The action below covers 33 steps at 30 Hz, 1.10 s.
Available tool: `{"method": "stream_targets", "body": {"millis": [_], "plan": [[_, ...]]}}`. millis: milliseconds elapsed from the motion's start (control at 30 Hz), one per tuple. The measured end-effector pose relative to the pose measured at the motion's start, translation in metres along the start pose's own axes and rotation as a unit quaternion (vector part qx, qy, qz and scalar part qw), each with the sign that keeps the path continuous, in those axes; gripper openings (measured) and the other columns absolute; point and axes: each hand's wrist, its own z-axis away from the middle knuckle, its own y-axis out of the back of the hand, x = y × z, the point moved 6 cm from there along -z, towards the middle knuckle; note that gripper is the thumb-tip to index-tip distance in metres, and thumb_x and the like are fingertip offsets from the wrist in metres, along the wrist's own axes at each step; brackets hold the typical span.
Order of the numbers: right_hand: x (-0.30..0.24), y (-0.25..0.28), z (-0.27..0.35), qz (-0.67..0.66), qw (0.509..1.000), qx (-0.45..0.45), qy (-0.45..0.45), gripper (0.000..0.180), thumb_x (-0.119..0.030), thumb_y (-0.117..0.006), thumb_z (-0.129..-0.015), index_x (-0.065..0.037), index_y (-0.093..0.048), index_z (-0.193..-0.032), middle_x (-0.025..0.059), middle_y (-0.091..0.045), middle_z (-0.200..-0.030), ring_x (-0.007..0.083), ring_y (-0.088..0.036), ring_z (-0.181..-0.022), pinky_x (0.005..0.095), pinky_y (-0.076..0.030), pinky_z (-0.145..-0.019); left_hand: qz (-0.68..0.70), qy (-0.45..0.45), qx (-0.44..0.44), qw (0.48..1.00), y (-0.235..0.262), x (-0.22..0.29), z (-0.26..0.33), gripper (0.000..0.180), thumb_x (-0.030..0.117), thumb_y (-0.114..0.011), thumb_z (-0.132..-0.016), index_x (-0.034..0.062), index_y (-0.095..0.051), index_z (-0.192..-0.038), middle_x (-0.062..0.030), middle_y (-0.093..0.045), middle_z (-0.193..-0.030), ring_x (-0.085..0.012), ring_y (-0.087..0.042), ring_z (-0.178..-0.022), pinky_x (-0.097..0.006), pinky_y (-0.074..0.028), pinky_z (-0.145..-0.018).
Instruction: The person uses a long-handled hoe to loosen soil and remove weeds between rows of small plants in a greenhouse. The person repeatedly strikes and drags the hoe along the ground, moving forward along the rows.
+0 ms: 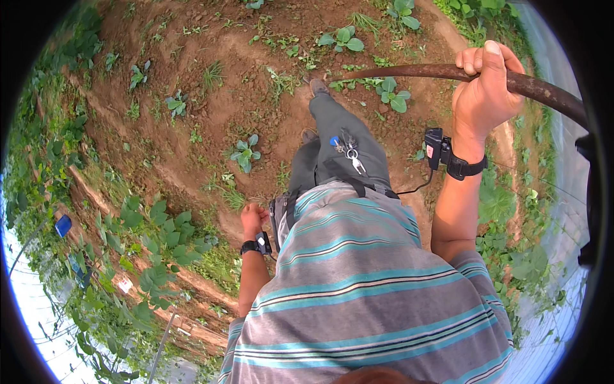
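Observation:
My right hand (483, 96) is raised at the right, its fingers wrapped round a long brown pole (422, 71). The pole looks curved; one end tapers down toward the soil by my shoe (317, 87), and the other runs off past the right rim, so I cannot tell what tool it belongs to. My left hand (253, 216) hangs by my left hip with loosely curled fingers and nothing visible in them. Each wrist wears a black strap with a small device, the right device (435, 147) wired by a cable.
Small leafy seedlings (342, 40) grow in the brown soil (211, 137), one (392, 96) right beside the pole and another (245, 153) left of my legs. Taller climbing plants (160, 237) stand at the left. Clear plastic sheeting (563, 185) lines the right side.

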Motion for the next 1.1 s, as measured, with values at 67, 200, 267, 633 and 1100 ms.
{"method": "stream_targets", "body": {"millis": [67, 200, 267, 633, 1100], "plan": [[-0.003, 0.010, 0.004, 0.012, 1.000, -0.007, -0.005, 0.009, -0.002, -0.065, -0.100, 0.003, -0.063, -0.092, 0.0056, -0.053, -0.072, 0.0195, -0.052, -0.065, 0.0385, -0.047, -0.066, 0.011, 0.006, -0.005, 1.000, 0.000, -0.011, 0.003, 0.020, 0.023, -0.059, -0.101, 0.0057, -0.057, -0.109, -0.0081, -0.066, -0.088, -0.0237, -0.072, -0.070, -0.041, -0.063, -0.061], [-0.005, 0.012, 0.013, -0.003, 0.999, -0.048, -0.012, 0.009, -0.005, -0.065, -0.101, 0.002, -0.064, -0.095, 0.0059, -0.053, -0.072, 0.0204, -0.053, -0.067, 0.0407, -0.049, -0.070, 0.031, 0.030, -0.007, 0.999, 0.004, -0.046, 0.000, 0.019, 0.024, -0.060, -0.101, 0.0062, -0.057, -0.107, -0.0079, -0.066, -0.086, -0.0236, -0.072, -0.070, -0.041, -0.062, -0.060], [0.000, 0.008, 0.018, -0.005, 0.998, -0.047, -0.044, 0.009, -0.005, -0.064, -0.102, 0.003, -0.065, -0.098, 0.0059, -0.054, -0.072, 0.0204, -0.054, -0.068, 0.0412, -0.049, -0.070, 0.043, 0.046, -0.012, 0.998, 0.004, -0.064, -0.002, 0.018, 0.024, -0.060, -0.100, 0.0068, -0.056, -0.106, -0.0078, -0.066, -0.084, -0.0231, -0.071, -0.069, -0.040, -0.061, -0.058], [-0.126, 0.240, -0.050, 0.018, 0.988, 0.096, -0.116, 0.016, -0.014, -0.052, -0.109, -0.003, -0.054, -0.097, -0.0021, -0.036, -0.067, 0.0155, -0.039, -0.064, 0.0413, -0.042, -0.075, -0.085, -0.083, -0.003, 0.993, -0.018, -0.081, 0.020, 0.014, 0.023, -0.060, -0.098, 0.0097, -0.057, -0.096, -0.0051, -0.064, -0.078, -0.0191, -0.066, -0.061, -0.035, -0.056, -0.052], [-0.083, 0.917, 0.381, 0.023, 0.741, 0.603, -0.296, 0.033, -0.012, -0.048, -0.103, -0.012, -0.035, -0.073, 0.0072, -0.045, -0.070, 0.0274, -0.050, -0.073, 0.0459, -0.051, -0.083, -0.066, -0.043, -0.006, 0.997, -0.087, -0.084, 0.070, 0.021, 0.024, -0.058, -0.102, 0.0048, -0.056, -0.110, -0.0081, -0.065, -0.086, -0.0227, -0.071, -0.067, -0.038, -0.061, -0.055]]}}
